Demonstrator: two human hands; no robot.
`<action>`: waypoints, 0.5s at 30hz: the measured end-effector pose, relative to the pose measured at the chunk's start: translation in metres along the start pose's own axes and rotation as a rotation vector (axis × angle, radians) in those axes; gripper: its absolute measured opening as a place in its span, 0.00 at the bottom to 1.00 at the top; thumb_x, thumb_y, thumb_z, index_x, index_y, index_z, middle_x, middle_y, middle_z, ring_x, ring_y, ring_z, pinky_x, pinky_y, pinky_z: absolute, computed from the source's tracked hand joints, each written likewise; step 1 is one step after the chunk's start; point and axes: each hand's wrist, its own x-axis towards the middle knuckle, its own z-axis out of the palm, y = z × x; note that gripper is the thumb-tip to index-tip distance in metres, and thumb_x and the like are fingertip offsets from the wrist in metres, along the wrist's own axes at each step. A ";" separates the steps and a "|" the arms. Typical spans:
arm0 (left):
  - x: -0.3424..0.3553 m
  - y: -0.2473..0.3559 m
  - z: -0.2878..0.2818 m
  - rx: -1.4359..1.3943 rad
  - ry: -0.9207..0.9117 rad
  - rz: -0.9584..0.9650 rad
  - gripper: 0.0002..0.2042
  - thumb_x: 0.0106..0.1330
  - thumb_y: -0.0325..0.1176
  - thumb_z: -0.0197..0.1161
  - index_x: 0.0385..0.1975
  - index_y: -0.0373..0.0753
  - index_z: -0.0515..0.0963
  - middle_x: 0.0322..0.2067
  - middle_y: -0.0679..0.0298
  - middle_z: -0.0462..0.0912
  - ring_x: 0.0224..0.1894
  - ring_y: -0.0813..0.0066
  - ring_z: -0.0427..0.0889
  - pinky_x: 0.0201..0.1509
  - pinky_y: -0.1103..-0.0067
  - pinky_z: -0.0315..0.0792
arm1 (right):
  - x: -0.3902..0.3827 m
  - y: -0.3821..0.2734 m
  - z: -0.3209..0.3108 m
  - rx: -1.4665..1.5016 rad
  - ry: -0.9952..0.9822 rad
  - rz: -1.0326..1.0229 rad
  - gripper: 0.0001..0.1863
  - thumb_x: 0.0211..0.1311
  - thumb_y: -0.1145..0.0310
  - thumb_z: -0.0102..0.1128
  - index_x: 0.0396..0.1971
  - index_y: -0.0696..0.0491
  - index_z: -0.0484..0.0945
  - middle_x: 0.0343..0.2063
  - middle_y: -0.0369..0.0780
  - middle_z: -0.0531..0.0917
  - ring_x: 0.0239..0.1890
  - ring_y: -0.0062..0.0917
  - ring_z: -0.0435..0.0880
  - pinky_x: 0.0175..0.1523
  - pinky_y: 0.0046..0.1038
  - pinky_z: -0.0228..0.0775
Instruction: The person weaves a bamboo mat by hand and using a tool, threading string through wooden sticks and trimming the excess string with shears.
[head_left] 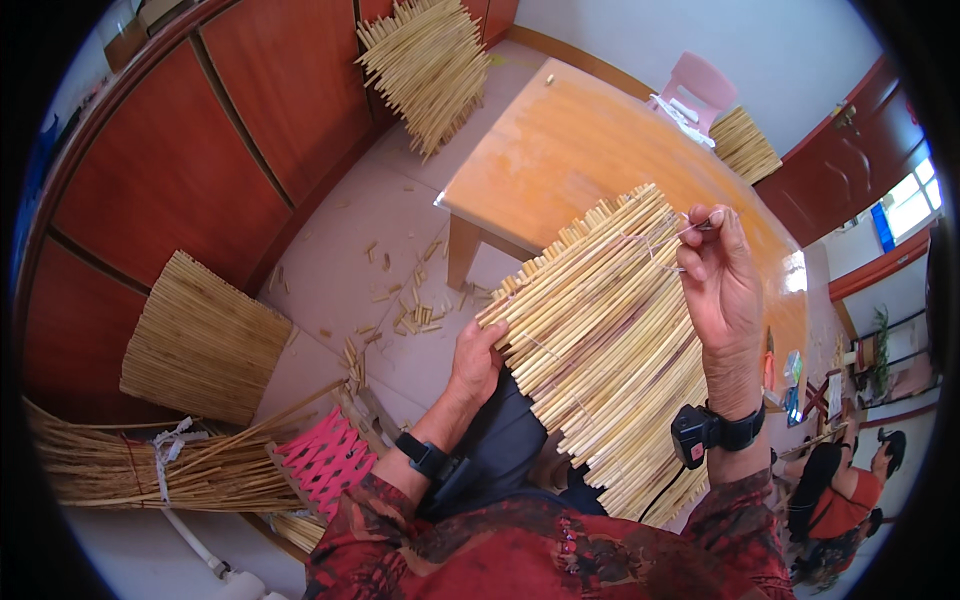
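Reed mat (600,330) across the lap, left hand (475,365) grip clasping its edge, right hand (718,285) grip pinching thread (690,232).

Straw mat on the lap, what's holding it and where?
The left hand grips the straw mat at its left edge. The right hand pinches a thin thread at its upper edge.

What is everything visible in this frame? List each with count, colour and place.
reed mat: one, pale yellow, on the lap, held by both hands
finished mats: three, tan, one at left, two far
reed bundle: one, tan, lower left
table: one, orange, centre
chair: one, pink, far
cabinets: red-brown, left
other person: one, lower right
left hand: grips mat's left edge
right hand: pinches thin thread at top
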 end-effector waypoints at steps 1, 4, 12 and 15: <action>0.000 0.002 0.001 0.033 0.058 -0.027 0.17 0.59 0.24 0.53 0.50 0.30 0.66 0.45 0.57 0.75 0.46 0.69 0.76 0.52 0.75 0.70 | 0.002 -0.001 -0.001 0.000 -0.001 -0.004 0.08 0.65 0.65 0.49 0.31 0.54 0.70 0.33 0.37 0.75 0.31 0.17 0.69 0.26 0.12 0.59; 0.000 0.000 0.003 0.098 0.126 -0.020 0.17 0.58 0.23 0.55 0.49 0.30 0.67 0.43 0.57 0.76 0.44 0.70 0.77 0.48 0.77 0.72 | 0.003 0.003 -0.001 -0.183 0.044 0.016 0.10 0.67 0.63 0.45 0.30 0.53 0.70 0.27 0.36 0.76 0.27 0.14 0.68 0.25 0.12 0.57; -0.001 -0.006 0.009 0.099 0.141 0.039 0.15 0.62 0.27 0.53 0.49 0.32 0.68 0.42 0.58 0.77 0.42 0.72 0.78 0.47 0.77 0.73 | -0.003 0.024 -0.001 -0.061 0.139 0.019 0.12 0.67 0.61 0.44 0.30 0.53 0.69 0.24 0.35 0.74 0.26 0.18 0.71 0.25 0.16 0.60; 0.001 -0.012 0.008 0.049 0.085 0.064 0.15 0.63 0.29 0.55 0.49 0.33 0.69 0.42 0.60 0.77 0.42 0.72 0.78 0.46 0.77 0.74 | -0.007 0.016 0.007 0.137 0.105 0.099 0.11 0.68 0.62 0.43 0.30 0.53 0.67 0.22 0.34 0.72 0.23 0.21 0.72 0.21 0.17 0.59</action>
